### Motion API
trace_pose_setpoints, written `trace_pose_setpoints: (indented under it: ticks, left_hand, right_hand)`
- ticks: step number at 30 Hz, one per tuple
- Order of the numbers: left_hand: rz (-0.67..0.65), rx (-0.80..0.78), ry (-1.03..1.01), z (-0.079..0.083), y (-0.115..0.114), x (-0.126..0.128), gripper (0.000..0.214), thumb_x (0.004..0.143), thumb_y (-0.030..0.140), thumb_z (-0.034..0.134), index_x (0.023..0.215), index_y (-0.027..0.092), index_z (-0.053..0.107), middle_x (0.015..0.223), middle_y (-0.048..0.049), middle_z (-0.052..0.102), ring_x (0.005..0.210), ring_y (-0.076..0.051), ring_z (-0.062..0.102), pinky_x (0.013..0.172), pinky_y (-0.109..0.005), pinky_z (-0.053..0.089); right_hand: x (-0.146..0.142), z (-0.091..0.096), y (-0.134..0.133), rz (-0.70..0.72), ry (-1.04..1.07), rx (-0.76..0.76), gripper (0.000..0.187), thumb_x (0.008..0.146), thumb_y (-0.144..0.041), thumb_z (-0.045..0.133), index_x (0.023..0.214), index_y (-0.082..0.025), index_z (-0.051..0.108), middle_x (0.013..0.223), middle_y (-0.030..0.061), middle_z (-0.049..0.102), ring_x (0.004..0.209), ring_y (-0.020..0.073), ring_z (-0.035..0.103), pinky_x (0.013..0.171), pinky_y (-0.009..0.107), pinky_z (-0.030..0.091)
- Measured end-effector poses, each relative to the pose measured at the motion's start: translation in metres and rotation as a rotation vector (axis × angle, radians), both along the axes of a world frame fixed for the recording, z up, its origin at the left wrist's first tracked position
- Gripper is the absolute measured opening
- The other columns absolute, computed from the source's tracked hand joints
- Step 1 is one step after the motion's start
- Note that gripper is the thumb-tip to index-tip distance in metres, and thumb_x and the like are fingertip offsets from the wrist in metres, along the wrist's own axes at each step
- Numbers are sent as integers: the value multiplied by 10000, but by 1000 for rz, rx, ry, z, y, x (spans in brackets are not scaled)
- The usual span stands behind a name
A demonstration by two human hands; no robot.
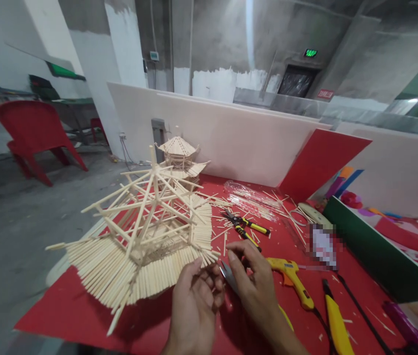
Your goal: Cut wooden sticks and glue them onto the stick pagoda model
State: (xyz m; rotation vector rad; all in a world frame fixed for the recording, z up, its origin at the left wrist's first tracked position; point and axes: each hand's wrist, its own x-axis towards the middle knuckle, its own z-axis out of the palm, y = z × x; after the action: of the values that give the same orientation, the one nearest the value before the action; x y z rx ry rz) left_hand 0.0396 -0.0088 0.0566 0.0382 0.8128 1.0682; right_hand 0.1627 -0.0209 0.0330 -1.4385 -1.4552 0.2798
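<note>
A pagoda model [157, 241] of thin wooden sticks stands on a red board [79, 308], its upper frame open and its lower roof covered in sticks. My left hand [196, 301] is at the roof's right front corner, palm up, fingers curled inward; what they hold, if anything, is too small to name. Beside it, my right hand [251, 276] has thumb and forefinger close together, with their contents unclear. Under this hand runs a metal-tipped tool [228, 277]; a yellow handle shows by the wrist. Whether the hand grips the tool is hidden.
Yellow-black cutters [248, 229], loose sticks [226, 236] and a plastic bag of sticks [253, 199] lie beyond my hands. On the right are a yellow glue gun [292, 281], a yellow utility knife [336, 320] and a green-sided box [382, 261]. A smaller pagoda [179, 153] stands behind.
</note>
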Motion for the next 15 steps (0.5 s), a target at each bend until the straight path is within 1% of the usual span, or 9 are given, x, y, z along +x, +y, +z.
trace_pose_setpoints:
  ticks: [4,7,9,11,13,15]
  left_hand:
    - [-49,86,51,-7,-7,-8,158,803,272,626,737,131,657,690,-64,675,523,-152,581,433,-242,447]
    - [-107,126,54,-16,-14,-14,197,763,288,681,832,105,704,789,-91,707,562,-153,597,437,-239,435]
    - [-128,131,73,-25,-19,-20,265,741,298,719,912,95,725,827,-101,713,588,-150,606,454,-235,435]
    - [-139,134,124,-37,-23,-29,312,702,317,769,918,94,736,816,-98,707,607,-154,613,475,-239,444]
    - [-148,159,231,-51,-26,-41,338,637,322,829,868,94,738,770,-89,698,588,-148,603,458,-228,424]
    - [-170,169,377,-64,-28,-54,385,628,363,849,888,102,735,714,-72,692,527,-130,576,443,-222,408]
  right_hand:
    - [-1,-6,0,16,-21,-19,185,960,-304,496,982,-214,655,819,5,640,700,126,587,604,232,446]
    - [-1,-9,-2,19,-13,-25,208,960,-312,492,1014,-213,668,839,17,657,734,137,610,609,231,458]
    - [0,-10,-4,23,-2,-31,218,962,-316,491,1026,-212,671,859,23,666,746,139,618,621,230,467]
    - [0,-10,-8,26,14,-47,225,967,-321,484,1032,-214,672,877,26,669,744,136,618,633,230,471]
    - [1,-11,-11,27,36,-74,231,970,-328,480,1033,-216,672,882,27,670,741,136,619,637,231,472]
    - [0,-14,-14,29,56,-108,232,965,-329,484,1034,-215,674,879,30,674,742,141,625,635,233,473]
